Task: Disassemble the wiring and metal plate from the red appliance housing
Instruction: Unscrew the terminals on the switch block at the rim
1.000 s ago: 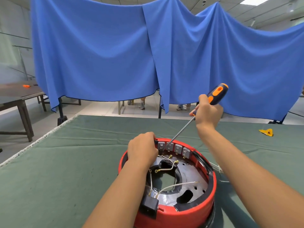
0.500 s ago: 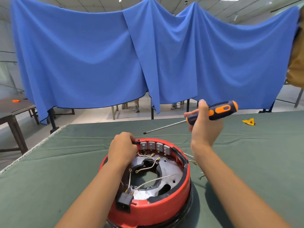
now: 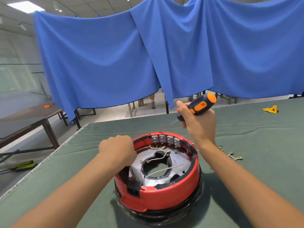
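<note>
The round red appliance housing lies open side up on the green table. Inside it sits a shiny metal plate with a large central hole, loose white wires and a row of grey terminal blocks at the far rim. My left hand grips the housing's left rim, fingers curled over it. My right hand holds a black and orange screwdriver, shaft slanting down-left with its tip at the far rim behind the terminals.
Detached wires with brass connectors lie on the green cloth right of the housing. A yellow piece sits far right. The table edge runs along the left, with a wooden table beyond. A blue curtain hangs behind.
The screwdriver swung from level above the housing to pointing down, its tip now at the far rim. My left hand kept its grip on the rim. My head turned, shifting the view.
</note>
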Available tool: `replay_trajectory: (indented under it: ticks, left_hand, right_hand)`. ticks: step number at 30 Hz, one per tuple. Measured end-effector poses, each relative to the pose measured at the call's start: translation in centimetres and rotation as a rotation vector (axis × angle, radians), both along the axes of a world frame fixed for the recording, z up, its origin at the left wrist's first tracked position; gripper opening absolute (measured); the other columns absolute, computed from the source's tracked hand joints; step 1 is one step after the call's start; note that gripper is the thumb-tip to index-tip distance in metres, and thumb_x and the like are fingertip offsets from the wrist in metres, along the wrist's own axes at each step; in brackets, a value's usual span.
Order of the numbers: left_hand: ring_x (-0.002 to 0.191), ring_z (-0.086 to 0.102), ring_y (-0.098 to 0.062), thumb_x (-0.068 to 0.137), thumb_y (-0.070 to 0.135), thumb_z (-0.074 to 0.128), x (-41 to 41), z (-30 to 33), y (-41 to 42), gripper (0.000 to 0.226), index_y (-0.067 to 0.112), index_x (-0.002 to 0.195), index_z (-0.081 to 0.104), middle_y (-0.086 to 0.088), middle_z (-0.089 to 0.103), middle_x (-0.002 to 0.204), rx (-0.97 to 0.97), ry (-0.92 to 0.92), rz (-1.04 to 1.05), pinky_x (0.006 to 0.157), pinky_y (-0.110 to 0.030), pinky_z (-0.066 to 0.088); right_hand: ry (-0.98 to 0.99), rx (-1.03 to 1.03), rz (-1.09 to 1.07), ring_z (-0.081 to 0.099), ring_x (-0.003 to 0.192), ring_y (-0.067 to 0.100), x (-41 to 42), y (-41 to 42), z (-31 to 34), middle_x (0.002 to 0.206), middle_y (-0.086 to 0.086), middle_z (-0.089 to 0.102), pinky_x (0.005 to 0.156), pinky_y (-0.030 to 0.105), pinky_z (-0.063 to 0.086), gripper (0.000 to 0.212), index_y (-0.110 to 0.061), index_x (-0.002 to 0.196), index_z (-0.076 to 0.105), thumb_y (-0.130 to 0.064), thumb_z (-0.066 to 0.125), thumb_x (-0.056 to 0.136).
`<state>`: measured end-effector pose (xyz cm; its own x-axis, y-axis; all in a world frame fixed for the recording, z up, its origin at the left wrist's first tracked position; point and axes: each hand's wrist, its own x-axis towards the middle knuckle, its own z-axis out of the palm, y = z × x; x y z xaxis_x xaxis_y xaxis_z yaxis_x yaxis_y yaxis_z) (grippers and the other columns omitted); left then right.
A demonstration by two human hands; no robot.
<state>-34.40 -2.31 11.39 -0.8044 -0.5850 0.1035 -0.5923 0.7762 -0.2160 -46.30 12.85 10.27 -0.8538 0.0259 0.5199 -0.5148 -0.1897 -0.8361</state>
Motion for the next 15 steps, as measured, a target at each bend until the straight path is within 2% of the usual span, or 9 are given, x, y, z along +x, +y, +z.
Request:
replay_trajectory:
  ticks: [2,3,6,8,10,12,15]
  left_hand:
    - [0.074,0.054,-0.025,0.087,0.017,0.046,0.4,-0.3,0.0,0.006,0.017,0.081,0.044,-0.001,0.054,0.080,-0.012,-0.081,0.015,0.068,-0.029,0.037]
    - [0.078,0.057,-0.025,0.087,0.015,0.046,0.6,-0.4,0.1,0.003,0.017,0.087,0.049,-0.001,0.057,0.083,-0.027,-0.090,0.003,0.068,-0.029,0.037]
    - [0.104,0.059,-0.028,0.088,0.012,0.047,0.6,-1.0,-0.2,0.020,0.015,0.106,0.054,-0.006,0.061,0.112,-0.121,-0.071,-0.062,0.070,-0.029,0.035]
    - [0.105,0.059,-0.029,0.088,0.012,0.047,0.3,-1.2,-0.9,0.019,0.014,0.105,0.055,-0.007,0.062,0.113,-0.153,-0.047,-0.109,0.069,-0.030,0.036]
    - [0.101,0.060,-0.030,0.087,0.012,0.047,-0.2,-1.1,-2.0,0.018,0.015,0.102,0.056,-0.007,0.063,0.108,-0.151,-0.019,-0.153,0.067,-0.030,0.037]
    - [0.098,0.061,-0.029,0.086,0.014,0.047,-1.0,-1.1,-3.2,0.025,0.021,0.107,0.060,-0.005,0.065,0.107,-0.113,0.021,-0.195,0.066,-0.031,0.039]
    - [0.104,0.059,-0.025,0.088,0.023,0.050,-2.0,-1.1,-4.1,0.037,0.042,0.119,0.058,0.002,0.065,0.113,0.033,0.093,-0.273,0.076,-0.031,0.045]
  right_hand:
    - [0.000,0.016,0.020,0.065,0.059,0.019,0.2,0.1,0.4,0.062,-0.001,0.070,0.062,0.042,0.054,0.026,-0.020,0.066,0.071,-0.043,0.074,0.078]
    - [0.003,0.022,0.036,0.065,0.059,0.023,0.4,0.2,0.6,0.063,0.003,0.070,0.059,0.040,0.053,0.027,-0.017,0.067,0.071,-0.041,0.075,0.079]
    - [0.014,0.014,0.062,0.066,0.066,0.030,0.8,0.5,1.2,0.069,0.011,0.070,0.049,0.034,0.051,0.025,-0.012,0.073,0.071,-0.036,0.075,0.080]
    - [0.029,0.058,0.050,0.065,0.068,0.027,0.8,0.9,1.6,0.072,0.011,0.071,0.054,0.039,0.052,0.027,-0.010,0.074,0.070,-0.035,0.074,0.081]
    - [0.031,0.073,0.056,0.063,0.063,0.015,0.7,1.3,2.1,0.069,0.004,0.072,0.055,0.035,0.050,0.022,-0.016,0.069,0.069,-0.033,0.073,0.082]
    - [-0.001,0.034,0.073,0.060,0.057,0.007,0.7,1.6,2.4,0.066,-0.003,0.071,0.048,0.027,0.044,0.021,-0.020,0.065,0.068,-0.031,0.072,0.083]
    - [-0.055,-0.046,0.105,0.054,0.049,0.005,0.6,1.8,2.8,0.063,-0.004,0.071,0.037,0.019,0.037,0.021,-0.017,0.065,0.068,-0.027,0.071,0.083]
